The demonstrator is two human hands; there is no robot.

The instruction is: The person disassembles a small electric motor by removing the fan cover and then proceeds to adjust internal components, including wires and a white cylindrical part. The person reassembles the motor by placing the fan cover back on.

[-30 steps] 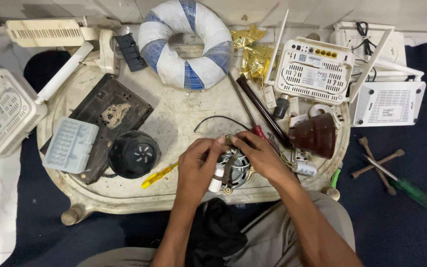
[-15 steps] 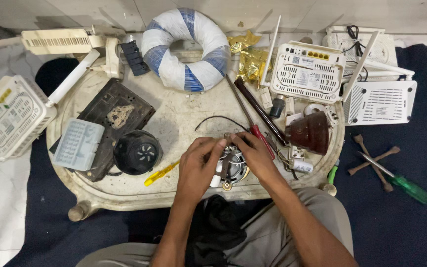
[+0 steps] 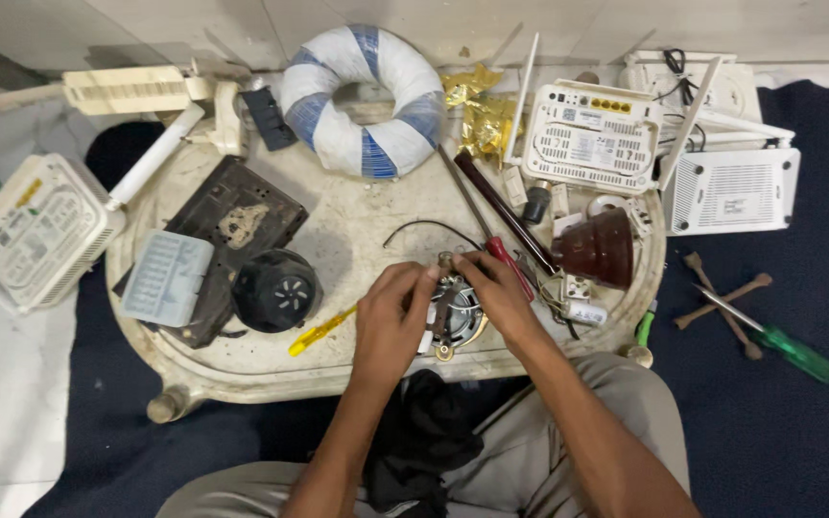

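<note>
A small round electric motor point(image 3: 455, 312) with metal frame and copper windings lies near the front edge of a low, dirty oval table point(image 3: 357, 225). My left hand point(image 3: 390, 321) grips its left side, fingertips at the top. My right hand point(image 3: 496, 288) holds its right side, fingers pinching the top of the motor. A thin black wire point(image 3: 424, 228) curves away from the motor toward the table's middle. A red-handled screwdriver point(image 3: 503, 257) lies just beyond my right hand.
On the table lie a black round cover point(image 3: 275, 290), a yellow tester point(image 3: 320, 332), a black plate point(image 3: 232, 225), a pale blue box point(image 3: 165, 278), a blue-white ring point(image 3: 362, 96), a brown cone-shaped part point(image 3: 599, 247) and white routers point(image 3: 592, 134). A green screwdriver point(image 3: 779, 341) rests on the dark floor at right.
My hands have stayed on the motor, with the fingers shifting slightly toward its top. The view has drifted a little.
</note>
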